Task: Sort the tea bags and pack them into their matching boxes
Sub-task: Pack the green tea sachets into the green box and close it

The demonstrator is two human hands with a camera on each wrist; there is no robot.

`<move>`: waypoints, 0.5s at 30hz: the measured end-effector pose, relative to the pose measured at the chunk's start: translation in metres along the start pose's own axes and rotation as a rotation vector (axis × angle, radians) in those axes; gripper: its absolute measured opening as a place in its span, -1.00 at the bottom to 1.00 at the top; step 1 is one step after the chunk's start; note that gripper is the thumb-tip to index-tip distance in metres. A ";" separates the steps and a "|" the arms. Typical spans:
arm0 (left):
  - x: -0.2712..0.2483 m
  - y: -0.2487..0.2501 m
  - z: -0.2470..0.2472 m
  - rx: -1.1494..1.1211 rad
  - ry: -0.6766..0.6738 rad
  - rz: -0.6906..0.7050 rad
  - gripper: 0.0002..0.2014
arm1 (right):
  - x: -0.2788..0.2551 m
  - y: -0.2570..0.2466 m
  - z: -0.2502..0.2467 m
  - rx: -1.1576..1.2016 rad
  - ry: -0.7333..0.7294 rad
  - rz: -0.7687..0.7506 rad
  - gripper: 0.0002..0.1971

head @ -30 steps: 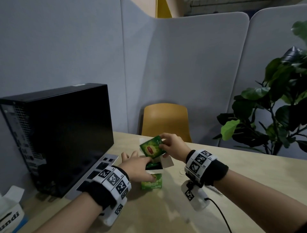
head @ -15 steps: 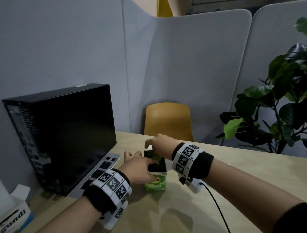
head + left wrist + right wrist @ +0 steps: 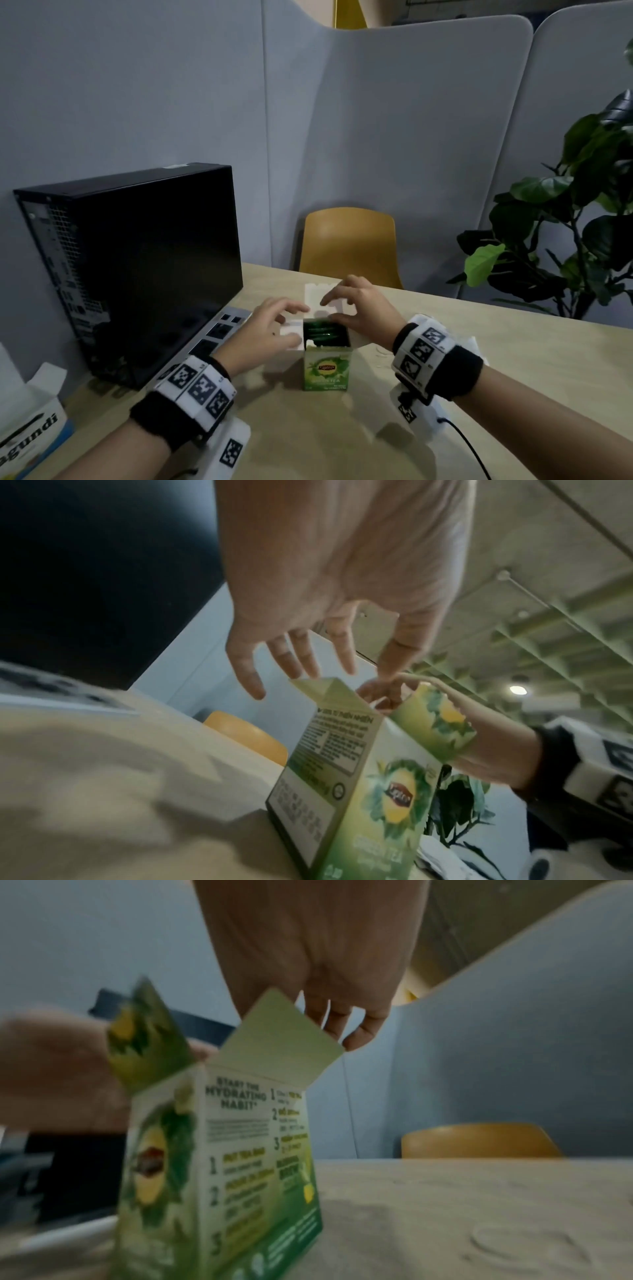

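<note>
Your two hands at one open green tea box

One green tea box (image 3: 327,371) stands upright on the table (image 3: 513,359), its flaps open, dark green tea bags (image 3: 323,334) packed inside; their number can't be told. Your left hand (image 3: 270,327) and right hand (image 3: 359,310) flank the opening, fingers spread and loosely bent over the flaps, gripping nothing.
</note>
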State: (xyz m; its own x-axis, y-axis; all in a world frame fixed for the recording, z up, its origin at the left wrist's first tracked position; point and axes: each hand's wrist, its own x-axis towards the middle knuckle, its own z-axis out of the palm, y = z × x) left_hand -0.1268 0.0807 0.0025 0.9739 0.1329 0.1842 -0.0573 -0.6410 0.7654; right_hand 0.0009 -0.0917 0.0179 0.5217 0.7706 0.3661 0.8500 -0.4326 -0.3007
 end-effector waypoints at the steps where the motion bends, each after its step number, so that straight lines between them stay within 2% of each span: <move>1: 0.001 -0.003 -0.001 -0.082 0.078 -0.066 -0.70 | -0.003 0.003 -0.002 0.036 0.024 0.020 -0.81; 3: 0.002 -0.008 -0.002 -0.155 0.146 -0.228 -0.80 | -0.007 0.006 -0.003 -0.038 -0.026 0.023 -0.81; 5: 0.003 -0.011 0.001 -0.161 0.073 -0.344 -0.69 | -0.010 0.006 -0.001 -0.217 -0.127 -0.013 -0.77; 7: 0.002 -0.011 0.004 -0.242 0.030 -0.390 -0.61 | -0.012 0.005 -0.002 -0.244 -0.144 -0.025 -0.74; 9: 0.001 -0.010 0.007 -0.361 0.105 -0.371 -0.61 | -0.016 0.006 -0.006 0.001 -0.026 0.108 -0.76; 11: 0.001 -0.004 0.010 -0.478 0.208 -0.310 -0.63 | -0.021 0.009 -0.009 0.363 0.112 0.381 -0.79; 13: 0.001 0.003 0.012 -0.580 0.243 -0.257 -0.74 | -0.031 0.010 -0.008 0.767 0.068 0.676 -0.79; 15: -0.001 0.010 0.016 -0.605 0.209 -0.197 -0.81 | -0.042 0.006 -0.004 1.114 -0.022 0.800 -0.77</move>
State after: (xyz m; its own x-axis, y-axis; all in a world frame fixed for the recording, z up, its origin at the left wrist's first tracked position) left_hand -0.1248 0.0619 0.0002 0.9190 0.3869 0.0750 -0.0555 -0.0613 0.9966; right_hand -0.0153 -0.1287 0.0043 0.8275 0.5022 -0.2510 -0.1933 -0.1650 -0.9672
